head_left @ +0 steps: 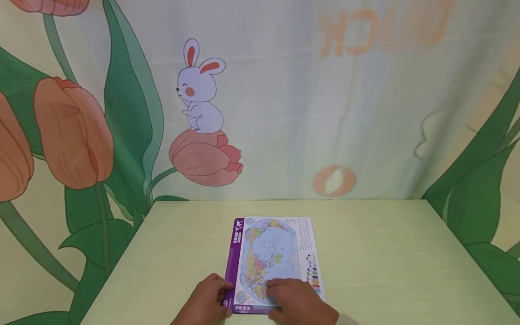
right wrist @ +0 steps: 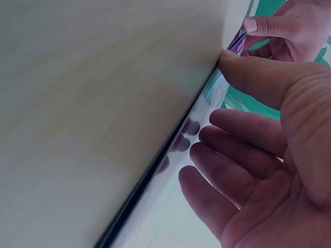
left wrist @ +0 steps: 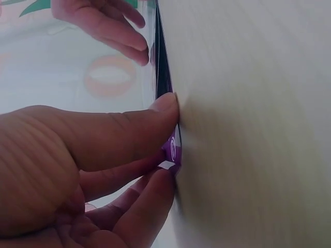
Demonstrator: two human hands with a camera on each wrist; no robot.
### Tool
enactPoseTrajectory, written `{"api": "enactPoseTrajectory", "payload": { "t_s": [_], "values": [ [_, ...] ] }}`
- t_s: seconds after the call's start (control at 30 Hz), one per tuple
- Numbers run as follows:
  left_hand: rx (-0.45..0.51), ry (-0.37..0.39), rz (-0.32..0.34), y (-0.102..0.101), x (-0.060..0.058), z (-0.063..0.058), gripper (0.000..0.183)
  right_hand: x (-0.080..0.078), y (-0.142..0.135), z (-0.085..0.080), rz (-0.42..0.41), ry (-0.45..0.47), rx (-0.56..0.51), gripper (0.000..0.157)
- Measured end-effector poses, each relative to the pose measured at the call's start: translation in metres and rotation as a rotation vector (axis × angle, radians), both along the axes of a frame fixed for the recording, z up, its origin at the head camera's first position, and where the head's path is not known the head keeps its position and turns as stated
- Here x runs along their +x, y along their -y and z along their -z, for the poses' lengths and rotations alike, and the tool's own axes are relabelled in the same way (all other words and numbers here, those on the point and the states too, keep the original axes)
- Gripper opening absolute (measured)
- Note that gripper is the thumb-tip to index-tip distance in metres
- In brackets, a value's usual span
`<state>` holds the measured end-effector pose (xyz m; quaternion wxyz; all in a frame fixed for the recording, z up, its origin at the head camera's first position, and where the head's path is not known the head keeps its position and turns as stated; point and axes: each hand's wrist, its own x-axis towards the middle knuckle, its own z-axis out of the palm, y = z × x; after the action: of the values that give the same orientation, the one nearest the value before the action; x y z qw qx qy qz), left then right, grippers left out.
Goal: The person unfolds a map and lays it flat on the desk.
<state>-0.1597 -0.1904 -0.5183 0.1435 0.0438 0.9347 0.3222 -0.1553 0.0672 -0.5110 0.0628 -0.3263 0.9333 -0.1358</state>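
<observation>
Tulip-printed curtain [head_left: 276,113] behind a pale table [head_left: 386,257]; map board [head_left: 272,243] beneath the right hand [head_left: 298,298], just right of the left hand [head_left: 207,295]. Best to press lightly and evenly — no bending. Pinches the board's near corner between left thumb and fingers — spreads right fingers just above, thumb at the near edge.

I face a pale table [head_left: 386,262] with light grain. On its surface, at my 12 o'clock, lies one rectangular world map sheet [head_left: 271,253]. Its long sides run from 12 to 6 o'clock; a purple band [head_left: 233,264] borders the 9 o'clock side; small coloured marks [head_left: 314,272] occupy 4 o'clock.
</observation>
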Motion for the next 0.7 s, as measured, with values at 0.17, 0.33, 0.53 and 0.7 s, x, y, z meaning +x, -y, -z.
{"api": "enactPoseTrajectory", "payload": {
  "t_s": [0.17,0.33,0.53,0.7],
  "values": [
    [0.020,0.024,-0.005,0.001,-0.001,0.001,0.048,-0.003,0.014,0.002,-0.017,0.002,0.015,0.031],
    [0.024,0.021,0.014,0.002,-0.001,0.000,0.048,-0.005,0.025,0.003,-0.038,-0.021,0.031,0.031],
    [0.047,0.009,0.018,0.003,0.000,0.000,0.048,-0.004,0.030,0.005,-0.075,-0.069,0.059,0.033],
    [0.043,-0.036,0.050,0.005,0.001,-0.001,0.047,-0.003,0.030,0.002,-0.097,-0.048,0.090,0.036]
  ]
}}
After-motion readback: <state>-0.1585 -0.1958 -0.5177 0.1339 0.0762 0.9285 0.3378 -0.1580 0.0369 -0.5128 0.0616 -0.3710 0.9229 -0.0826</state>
